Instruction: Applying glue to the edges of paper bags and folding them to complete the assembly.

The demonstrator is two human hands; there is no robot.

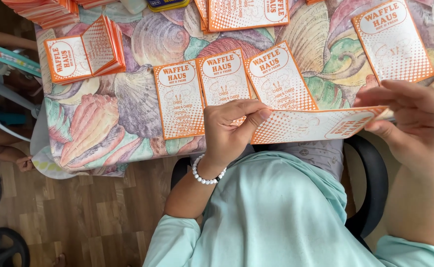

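The left hand [229, 126] and the right hand [414, 123] hold one long orange-and-white paper sheet [316, 124] between them, each pinching an end with thumb and fingers just above the person's lap. A white bead bracelet [208, 175] circles the left wrist. Beyond the hands, three flat orange-and-white cards [227, 89] lie side by side on the tabletop [128, 109], which is covered with a shell-patterned cloth. Another card [392, 42] lies apart at the upper right. A stack of folded cards [86, 49] sits at the upper left, its top one partly open. A black chair [372, 188] shows under the person, on a wooden floor [88, 212].
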